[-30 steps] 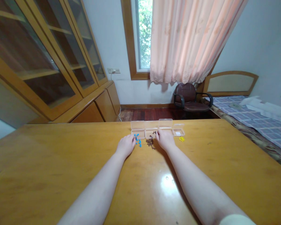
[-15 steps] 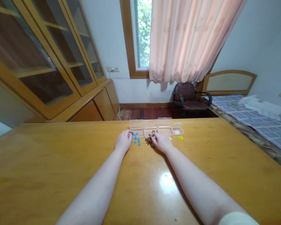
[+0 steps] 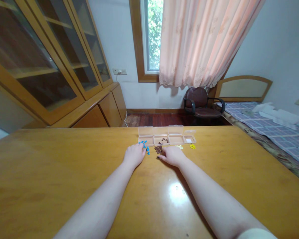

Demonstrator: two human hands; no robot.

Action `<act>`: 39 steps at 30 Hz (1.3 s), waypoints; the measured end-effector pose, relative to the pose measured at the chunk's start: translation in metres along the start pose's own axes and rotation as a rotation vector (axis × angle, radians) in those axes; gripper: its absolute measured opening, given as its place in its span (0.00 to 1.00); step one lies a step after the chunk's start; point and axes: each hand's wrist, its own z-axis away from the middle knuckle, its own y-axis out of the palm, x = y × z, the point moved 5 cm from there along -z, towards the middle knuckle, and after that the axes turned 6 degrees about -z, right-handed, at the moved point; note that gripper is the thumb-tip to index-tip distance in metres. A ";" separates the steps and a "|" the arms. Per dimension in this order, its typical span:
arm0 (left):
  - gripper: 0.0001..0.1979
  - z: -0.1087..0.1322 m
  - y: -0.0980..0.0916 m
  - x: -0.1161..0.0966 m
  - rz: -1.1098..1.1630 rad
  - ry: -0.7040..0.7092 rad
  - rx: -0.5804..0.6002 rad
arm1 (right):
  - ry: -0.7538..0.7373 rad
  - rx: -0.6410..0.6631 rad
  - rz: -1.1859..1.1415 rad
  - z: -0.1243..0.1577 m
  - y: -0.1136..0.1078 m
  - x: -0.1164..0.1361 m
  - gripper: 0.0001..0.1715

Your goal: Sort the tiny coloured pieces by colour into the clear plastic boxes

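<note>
A clear plastic case (image 3: 151, 145) with several compartments stands near the far edge of the table, its lids raised. Some brown pieces (image 3: 163, 140) lie in its second compartment from the left. My left hand (image 3: 135, 154) rests by the small blue pieces (image 3: 148, 149) before the case, its thumb and fingers slightly apart over them. Beside the loose brown pile (image 3: 157, 150), my right hand (image 3: 173, 156) has its thumb apart from its bent fingers, and nothing shows between them. Part of both hands' fingers is hidden.
Pale pieces (image 3: 179, 146) and yellow pieces (image 3: 192, 146) lie on the wooden table (image 3: 144, 199) to the right of my right hand. A dark red armchair (image 3: 199, 101) stands beyond the far edge. To the right is a bed (image 3: 259, 116); a glass-fronted cabinet (image 3: 64, 96) is at left.
My left hand has moved slightly right and nearer, from the case's left corner onto the blue pieces. My right hand has drawn back from the case's edge, and its thumb has parted from the fingers.
</note>
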 end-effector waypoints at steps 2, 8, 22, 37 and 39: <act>0.17 0.000 0.002 -0.001 -0.008 0.005 0.028 | -0.027 0.034 0.017 0.001 0.003 0.002 0.22; 0.15 0.000 0.003 -0.004 -0.031 0.037 0.087 | -0.053 0.036 0.008 0.001 0.004 0.001 0.17; 0.14 0.002 -0.004 -0.003 0.005 0.033 0.030 | 0.145 -0.240 -0.102 -0.017 -0.014 -0.023 0.19; 0.10 0.003 -0.002 0.002 -0.031 0.093 0.001 | -0.095 -0.047 -0.062 -0.001 -0.005 0.003 0.18; 0.11 0.004 -0.002 0.001 -0.022 0.082 0.013 | -0.095 -0.050 -0.061 0.000 -0.004 0.003 0.18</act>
